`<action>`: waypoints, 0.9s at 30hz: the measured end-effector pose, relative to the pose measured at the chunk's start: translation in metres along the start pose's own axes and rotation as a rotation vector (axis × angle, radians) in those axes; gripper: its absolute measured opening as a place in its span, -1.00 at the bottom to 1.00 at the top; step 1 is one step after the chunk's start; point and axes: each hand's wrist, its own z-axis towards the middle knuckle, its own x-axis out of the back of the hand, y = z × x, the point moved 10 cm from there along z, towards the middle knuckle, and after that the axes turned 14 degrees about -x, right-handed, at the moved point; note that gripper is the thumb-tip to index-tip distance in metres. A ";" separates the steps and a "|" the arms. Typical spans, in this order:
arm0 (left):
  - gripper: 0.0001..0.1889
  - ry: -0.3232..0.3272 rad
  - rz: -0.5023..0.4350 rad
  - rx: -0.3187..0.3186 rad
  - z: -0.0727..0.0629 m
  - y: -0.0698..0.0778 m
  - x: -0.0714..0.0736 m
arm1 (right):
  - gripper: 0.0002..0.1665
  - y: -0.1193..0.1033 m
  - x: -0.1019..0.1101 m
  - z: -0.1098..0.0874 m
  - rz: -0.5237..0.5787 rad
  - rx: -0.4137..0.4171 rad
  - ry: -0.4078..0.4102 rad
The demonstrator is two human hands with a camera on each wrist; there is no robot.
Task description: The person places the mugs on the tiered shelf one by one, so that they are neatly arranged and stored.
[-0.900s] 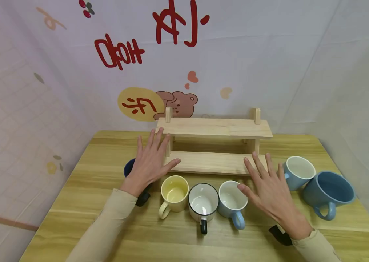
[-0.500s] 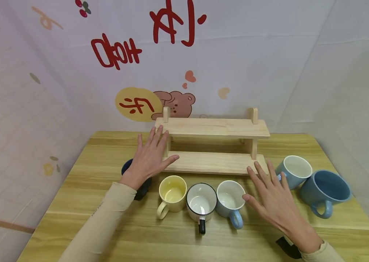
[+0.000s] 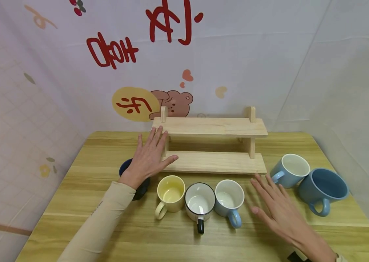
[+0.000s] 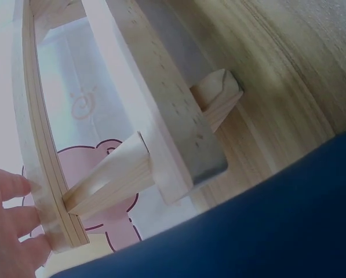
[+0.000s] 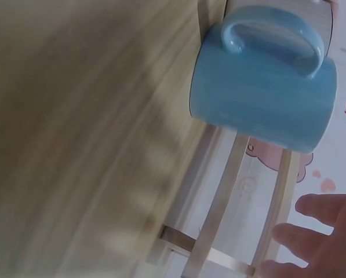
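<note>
A two-tier wooden shelf (image 3: 210, 126) stands at the back of the table. My left hand (image 3: 148, 156) is spread flat at its left end, fingertips right at the upper board's edge. Under that hand is a partly hidden dark blue mug (image 3: 124, 165), which fills the lower right of the left wrist view. My right hand (image 3: 280, 214), fingers extended and holding nothing, hovers in front of the shelf's right end. To its left is a light blue mug (image 3: 222, 209) with a white inside, also large in the right wrist view. The shelf's boards bear nothing.
A yellow mug (image 3: 171, 193) and a white mug with a black rim (image 3: 200, 199) stand in front of the shelf. At the right, another light blue mug (image 3: 284, 178) sits beside a larger blue mug (image 3: 310, 191). A printed cloth (image 3: 253, 65) hangs behind the table.
My right hand has drawn back from the shelf's lower right end toward the front right. The left hand stays at the shelf's left end; the view has shifted slightly.
</note>
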 end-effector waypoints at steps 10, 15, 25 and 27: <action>0.06 -0.010 0.026 -0.002 0.001 0.000 0.000 | -0.18 -0.002 0.001 -0.013 0.246 -0.040 -0.105; 0.06 -0.015 0.018 0.002 0.002 0.000 0.000 | -0.29 0.000 -0.003 -0.020 0.352 -0.102 -0.173; 0.05 -0.011 0.021 0.001 0.002 0.000 0.000 | -0.58 0.004 -0.031 -0.027 0.526 -0.226 -0.400; 0.05 -0.011 0.019 0.002 0.002 -0.001 0.000 | -0.61 0.006 -0.039 -0.028 0.577 -0.266 -0.471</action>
